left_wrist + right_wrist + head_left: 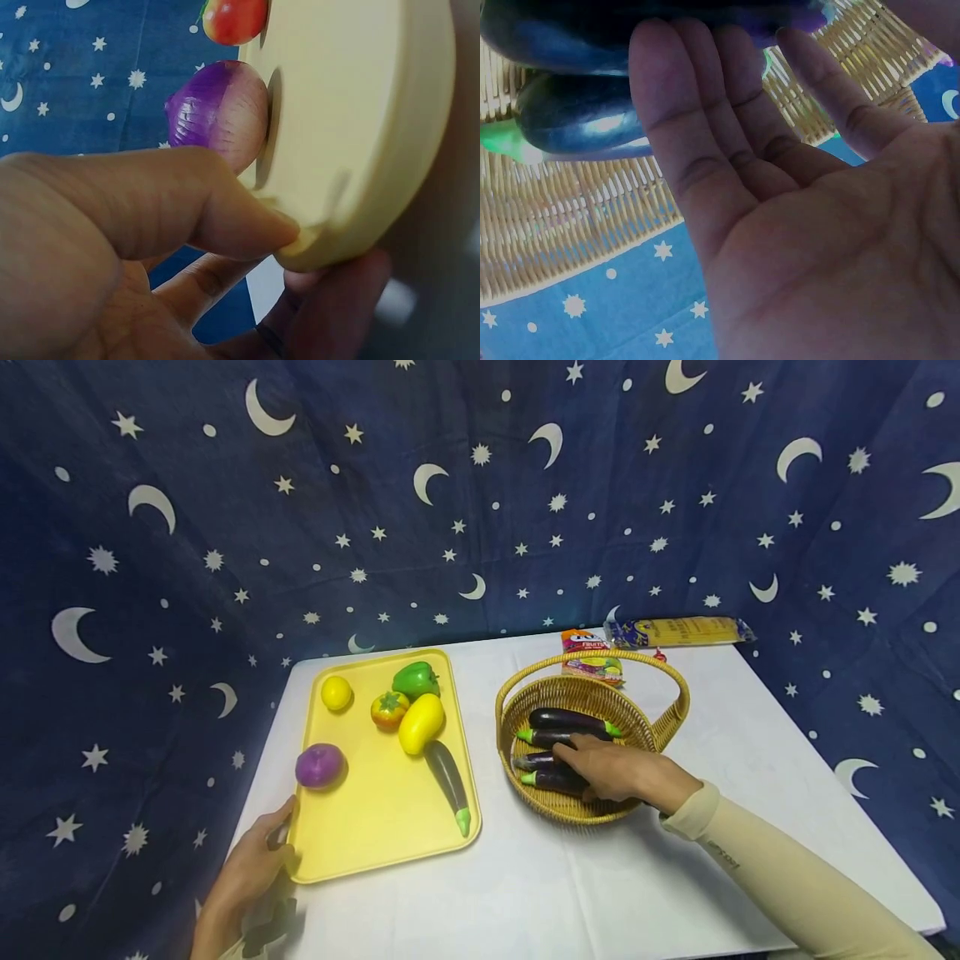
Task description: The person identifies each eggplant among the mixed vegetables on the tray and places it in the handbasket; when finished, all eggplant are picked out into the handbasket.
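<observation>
My left hand [251, 868] pinches the near left edge of a yellow tray [367, 818], thumb on top and fingers beneath in the left wrist view. A purple onion [217, 116] lies near that thumb. Inside a wicker basket [517, 793] lie several dark eggplants [566, 720] with green ends. My right hand [618, 768] reaches over the basket's near right rim onto the lower eggplants. In the right wrist view its fingers are mostly straight, fingertips against a dark eggplant [562, 37]; the thumb's contact is hard to see. Another eggplant [447, 777] lies on the tray's right side.
The tray also bears a lemon [337, 693], a red-yellow tomato [390, 711], a yellow mango-like fruit [422, 724] and a green pepper [415, 680]. Behind the basket, under its arched handle [592, 654], lie a candy packet [592, 670] and a noodle packet [678, 632].
</observation>
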{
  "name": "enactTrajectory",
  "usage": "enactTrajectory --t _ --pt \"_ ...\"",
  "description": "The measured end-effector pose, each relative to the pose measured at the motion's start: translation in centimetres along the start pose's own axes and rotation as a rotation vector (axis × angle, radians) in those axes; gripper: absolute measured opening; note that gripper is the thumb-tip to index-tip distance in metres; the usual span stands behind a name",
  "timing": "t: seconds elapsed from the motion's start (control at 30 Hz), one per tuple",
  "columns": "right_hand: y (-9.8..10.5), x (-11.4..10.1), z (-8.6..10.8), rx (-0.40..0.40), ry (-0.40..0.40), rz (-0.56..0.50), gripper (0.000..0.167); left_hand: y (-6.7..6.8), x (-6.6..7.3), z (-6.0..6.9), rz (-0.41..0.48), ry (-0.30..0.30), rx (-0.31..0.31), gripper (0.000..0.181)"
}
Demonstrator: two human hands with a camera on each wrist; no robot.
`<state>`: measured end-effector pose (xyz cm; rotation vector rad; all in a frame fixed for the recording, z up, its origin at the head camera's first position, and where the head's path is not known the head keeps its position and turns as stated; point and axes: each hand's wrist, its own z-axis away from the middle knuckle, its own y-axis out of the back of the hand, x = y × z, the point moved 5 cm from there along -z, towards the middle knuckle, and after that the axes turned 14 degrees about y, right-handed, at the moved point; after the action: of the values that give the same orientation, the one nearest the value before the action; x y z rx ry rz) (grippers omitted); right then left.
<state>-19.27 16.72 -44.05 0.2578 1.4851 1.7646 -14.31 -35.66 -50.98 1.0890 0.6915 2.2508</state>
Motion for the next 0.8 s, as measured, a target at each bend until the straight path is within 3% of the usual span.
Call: enactTrajectory --t 0.17,0.27,0.37,0.5,0.67,0.8 --pt "0.4 0.1 0.2 0.003 -0.006 0.022 0.054 0.0 -0.1 0.0 -0.014 -0.001 0.010 0.091" --pt "1.0 -0.3 0.3 0.062 0.021 0.077 0.049 0.0 -0.2 0.0 0.009 0.008 -0.007 0.092" --pt "2.0 -1.5 0.4 0.231 0.070 0.160 0.042 0.0 -0.3 0.1 0.025 0.019 -0.017 0.093" --pt "3.8 -4.7 0.5 0.553 0.118 0.208 0.035 0.2 -0.3 0.1 0.004 0.000 -0.004 0.092" --pt "4.8 -8.7 -0.1 0.876 0.154 0.053 0.032 0.1 -0.2 0.0 0.004 -0.004 0.004 0.092" --pt "4.4 -11.4 -1.7 0.996 0.215 -0.086 0.035 0.0 -0.5 0.0 0.040 0.037 -0.004 0.094"
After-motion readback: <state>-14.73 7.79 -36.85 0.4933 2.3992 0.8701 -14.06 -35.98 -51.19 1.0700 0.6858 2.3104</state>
